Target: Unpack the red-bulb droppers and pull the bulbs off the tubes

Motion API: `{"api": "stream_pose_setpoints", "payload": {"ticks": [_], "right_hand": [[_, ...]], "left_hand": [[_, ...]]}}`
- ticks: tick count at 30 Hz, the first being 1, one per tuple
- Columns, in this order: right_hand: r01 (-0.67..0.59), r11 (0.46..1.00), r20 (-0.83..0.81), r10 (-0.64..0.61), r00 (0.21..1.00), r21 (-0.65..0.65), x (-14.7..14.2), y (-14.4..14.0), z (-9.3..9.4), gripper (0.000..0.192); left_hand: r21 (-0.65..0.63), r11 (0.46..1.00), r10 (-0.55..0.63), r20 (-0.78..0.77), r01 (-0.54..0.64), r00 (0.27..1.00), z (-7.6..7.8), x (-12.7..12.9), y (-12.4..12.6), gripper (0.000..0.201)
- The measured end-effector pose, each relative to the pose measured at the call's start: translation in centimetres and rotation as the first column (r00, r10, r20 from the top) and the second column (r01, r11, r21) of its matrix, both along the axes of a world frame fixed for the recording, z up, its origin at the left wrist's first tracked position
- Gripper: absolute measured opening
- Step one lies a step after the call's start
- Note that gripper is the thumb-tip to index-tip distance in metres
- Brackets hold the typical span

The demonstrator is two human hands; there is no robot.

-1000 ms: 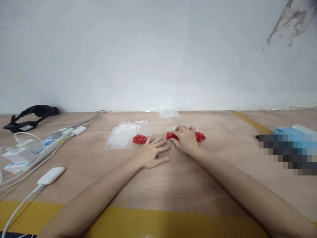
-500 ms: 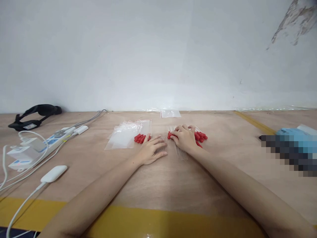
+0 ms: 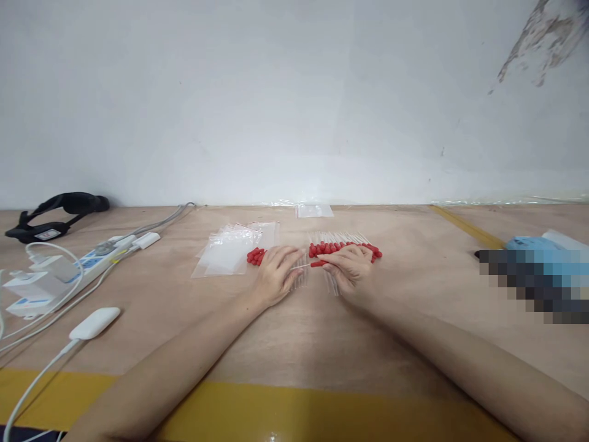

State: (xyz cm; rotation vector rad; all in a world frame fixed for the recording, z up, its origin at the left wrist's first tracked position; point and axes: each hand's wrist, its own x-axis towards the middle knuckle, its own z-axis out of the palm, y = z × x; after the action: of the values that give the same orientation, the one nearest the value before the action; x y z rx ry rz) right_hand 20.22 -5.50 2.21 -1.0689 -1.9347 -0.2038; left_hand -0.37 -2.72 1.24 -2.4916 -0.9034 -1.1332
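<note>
1. Your right hand (image 3: 352,270) pinches one red-capped dropper (image 3: 309,264) between thumb and fingertips; it lies crosswise, red cap by your fingers, clear stem pointing toward your left hand.
2. Your left hand (image 3: 276,273) rests on the table (image 3: 294,331) with fingers curled together, their tips at the clear end of that dropper; you cannot tell whether they actually grip it.
3. Just behind your right hand lies a row of droppers (image 3: 345,247), red caps side by side, clear stems fanning toward the wall.
4. A smaller heap of red caps (image 3: 255,255) sits just left of your left hand, touching the edge of a pile of clear plastic bags (image 3: 230,252).
5. One more small clear bag (image 3: 314,211) lies near the wall, well apart from both hands.
6. Far to your left are a white power strip (image 3: 99,261) with cables, a white adapter (image 3: 94,323) nearer the yellow table edge, and a black strap (image 3: 57,212) by the wall.
</note>
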Motion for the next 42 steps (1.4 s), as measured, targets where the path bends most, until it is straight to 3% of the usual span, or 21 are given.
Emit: {"api": "stream_pose_setpoints", "payload": {"ticks": [3, 7, 10, 18, 32, 37, 42], "right_hand": [[-0.044, 0.995, -0.072, 0.037, 0.997, -0.087, 0.3, -0.5, -0.9, 0.023], [-0.061, 0.986, -0.071, 0.051, 0.996, -0.155, 0.4, -0.1, -1.6, 0.022], [-0.063, 0.994, 0.019, 0.064, 0.998, -0.090, 0.1, 0.1, -1.8, 0.031], [-0.071, 0.996, 0.288, 0.050, 0.956, 0.062, -0.2, -0.6, -1.9, 0.023], [-0.064, 0.989, 0.379, 0.007, 0.925, 0.137, 0.9, -0.7, -2.4, 0.021], [-0.032, 0.988, 0.336, -0.021, 0.942, 0.151, 2.5, -0.1, -2.3, 0.018], [0.073, 0.997, 0.006, -0.073, 0.997, -0.007, 4.9, 1.8, -1.6, 0.021]], "left_hand": [[-0.002, 0.997, -0.071, -0.057, 0.071, 0.996, -0.6, 0.0, 0.1, 0.018], [0.020, 0.998, -0.055, -0.105, 0.058, 0.993, -1.0, 0.0, 0.0, 0.018], [0.041, 0.997, -0.055, -0.152, 0.062, 0.987, -0.8, 0.2, -0.4, 0.017], [0.040, 0.997, -0.058, -0.285, 0.072, 0.957, -0.6, 0.5, -1.3, 0.022], [-0.007, 0.995, -0.100, -0.257, 0.101, 0.961, -1.1, 0.4, -1.2, 0.024], [0.009, 0.999, -0.031, -0.180, 0.033, 0.983, -1.1, -0.8, -0.9, 0.025], [-0.048, 0.999, 0.019, -0.051, -0.022, 0.998, -0.9, -1.5, -0.5, 0.022]]}}
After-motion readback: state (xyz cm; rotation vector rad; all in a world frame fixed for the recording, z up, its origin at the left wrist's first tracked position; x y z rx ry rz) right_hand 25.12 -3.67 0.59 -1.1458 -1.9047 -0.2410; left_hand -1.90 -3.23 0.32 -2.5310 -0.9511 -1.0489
